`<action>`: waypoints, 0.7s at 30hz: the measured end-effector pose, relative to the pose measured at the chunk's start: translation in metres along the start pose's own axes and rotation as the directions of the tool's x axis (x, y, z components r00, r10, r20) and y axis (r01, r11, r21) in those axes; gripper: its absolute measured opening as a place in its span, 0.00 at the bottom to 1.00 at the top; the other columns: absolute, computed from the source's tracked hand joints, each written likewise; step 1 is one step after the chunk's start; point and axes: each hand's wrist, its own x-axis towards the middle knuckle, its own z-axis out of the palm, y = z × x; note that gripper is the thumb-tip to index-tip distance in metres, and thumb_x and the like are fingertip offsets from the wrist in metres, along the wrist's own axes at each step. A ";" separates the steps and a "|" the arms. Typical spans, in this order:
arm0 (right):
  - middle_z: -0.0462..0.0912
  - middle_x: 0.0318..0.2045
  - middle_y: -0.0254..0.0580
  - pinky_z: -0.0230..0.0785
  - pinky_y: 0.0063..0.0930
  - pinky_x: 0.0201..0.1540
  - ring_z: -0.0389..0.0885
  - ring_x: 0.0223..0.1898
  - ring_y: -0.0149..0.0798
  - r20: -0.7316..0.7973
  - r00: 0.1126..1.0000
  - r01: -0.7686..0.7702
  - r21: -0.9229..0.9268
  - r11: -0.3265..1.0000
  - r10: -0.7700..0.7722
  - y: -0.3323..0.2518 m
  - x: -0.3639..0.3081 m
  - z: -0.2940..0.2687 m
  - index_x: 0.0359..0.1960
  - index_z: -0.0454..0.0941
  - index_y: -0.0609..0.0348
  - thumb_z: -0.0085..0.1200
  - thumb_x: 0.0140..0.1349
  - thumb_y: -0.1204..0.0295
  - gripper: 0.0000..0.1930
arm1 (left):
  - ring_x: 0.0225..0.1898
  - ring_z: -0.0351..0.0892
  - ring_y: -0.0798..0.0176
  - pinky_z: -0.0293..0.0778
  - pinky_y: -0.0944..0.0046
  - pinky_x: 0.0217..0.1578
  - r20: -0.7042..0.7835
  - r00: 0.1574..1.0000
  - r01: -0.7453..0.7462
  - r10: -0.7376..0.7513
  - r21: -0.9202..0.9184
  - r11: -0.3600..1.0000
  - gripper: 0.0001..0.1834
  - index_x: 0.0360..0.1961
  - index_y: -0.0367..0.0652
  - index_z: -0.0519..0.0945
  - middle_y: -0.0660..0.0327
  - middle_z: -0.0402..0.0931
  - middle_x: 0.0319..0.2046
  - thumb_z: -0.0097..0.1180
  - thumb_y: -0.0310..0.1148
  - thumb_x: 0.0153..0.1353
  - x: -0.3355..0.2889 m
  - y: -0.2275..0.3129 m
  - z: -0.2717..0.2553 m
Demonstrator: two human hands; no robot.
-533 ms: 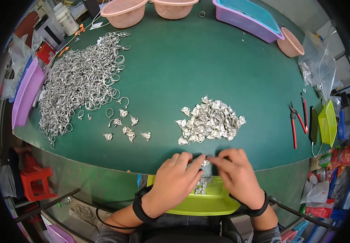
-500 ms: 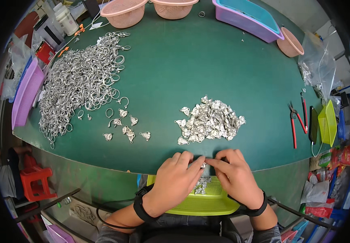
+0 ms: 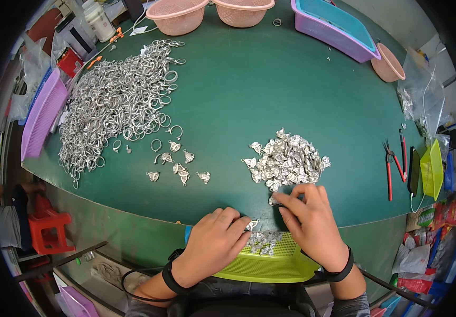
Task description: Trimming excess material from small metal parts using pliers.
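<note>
In the head view, the left hand [image 3: 213, 236] pinches a small silver piece [image 3: 252, 225] by the green basket [image 3: 270, 270], likely set close for short reaches; the right hand [image 3: 313, 217] touches a second piece [image 3: 273, 201] near the heap [image 3: 291, 161], its grip unclear.

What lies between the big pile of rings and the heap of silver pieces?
In the head view, a loose scatter of silver pieces lies between the ring pile and the heap, nearer the ring pile, on the green tabletop.
</note>
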 end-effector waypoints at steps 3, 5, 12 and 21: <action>0.71 0.34 0.44 0.66 0.36 0.39 0.70 0.36 0.47 -0.101 0.993 -0.043 0.156 0.987 0.059 0.002 0.002 0.007 0.41 0.77 0.64 0.58 0.52 0.80 0.13 | 0.30 0.72 0.59 0.70 0.62 0.30 0.030 0.999 -0.020 0.020 -0.015 1.000 0.13 0.35 0.41 0.79 0.62 0.69 0.30 0.63 0.28 0.46 0.006 0.002 0.003; 0.72 0.34 0.46 0.67 0.36 0.39 0.71 0.37 0.49 -0.076 0.997 0.001 0.252 0.968 0.019 0.003 0.002 0.016 0.37 0.75 0.64 0.57 0.51 0.81 0.10 | 0.30 0.72 0.59 0.70 0.62 0.30 0.045 0.997 -0.060 0.061 -0.012 0.998 0.12 0.35 0.41 0.78 0.62 0.69 0.30 0.63 0.29 0.47 0.010 0.004 0.006; 0.74 0.33 0.46 0.68 0.37 0.37 0.72 0.35 0.49 -0.049 0.999 0.016 0.265 0.964 -0.003 0.007 -0.004 0.014 0.34 0.74 0.65 0.55 0.50 0.84 0.09 | 0.30 0.71 0.59 0.70 0.62 0.30 0.028 0.998 -0.060 0.060 0.016 0.998 0.12 0.34 0.42 0.77 0.62 0.69 0.30 0.63 0.31 0.47 0.013 0.004 0.011; 0.72 0.33 0.41 0.67 0.35 0.36 0.71 0.34 0.45 -0.122 0.990 -0.048 0.188 0.981 0.072 0.010 -0.019 0.002 0.39 0.78 0.60 0.54 0.50 0.83 0.13 | 0.31 0.72 0.58 0.71 0.60 0.31 0.017 0.997 -0.072 0.071 0.021 0.997 0.19 0.39 0.39 0.77 0.60 0.69 0.31 0.65 0.35 0.47 0.014 0.004 0.013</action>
